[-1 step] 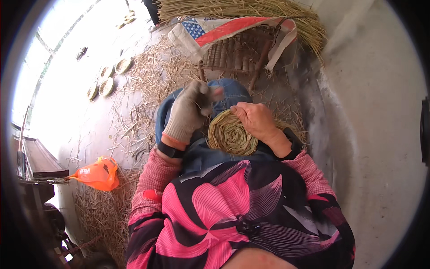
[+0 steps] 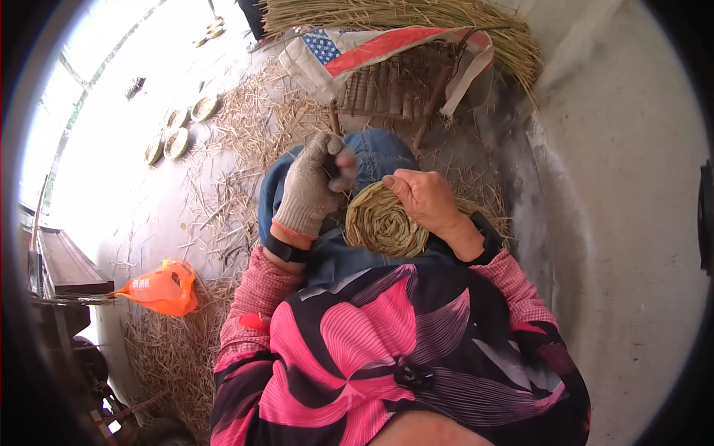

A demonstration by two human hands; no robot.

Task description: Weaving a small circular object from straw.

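Observation:
A round, tightly coiled straw piece [image 2: 381, 227], greenish yellow, rests upright or tilted on my lap over blue jeans. My bare right hand [image 2: 430, 202] grips its upper right edge, thumb on the near face and fingers curled behind. Just left of the coil and apart from it, my left hand [image 2: 316, 182] wears a grey knitted glove with bare fingertips showing. Its fingers are curled in toward the thumb; whatever they pinch, if anything, is too small to make out. Some straw ends stick out to the right behind my right wrist.
Ahead stands a low bamboo chair [image 2: 383, 93] draped with a printed woven sack [image 2: 387, 48]. Behind it lies a long straw bundle [image 2: 416, 13]. Loose straw [image 2: 249, 111] covers the floor. Several shallow round baskets [image 2: 177, 143] sit far left; an orange plastic bag [image 2: 165, 290] lies nearer.
My left hand's fingers have curled inward, and the blurred fingertip that pointed right is drawn back toward the palm. My right hand and the straw coil stay put.

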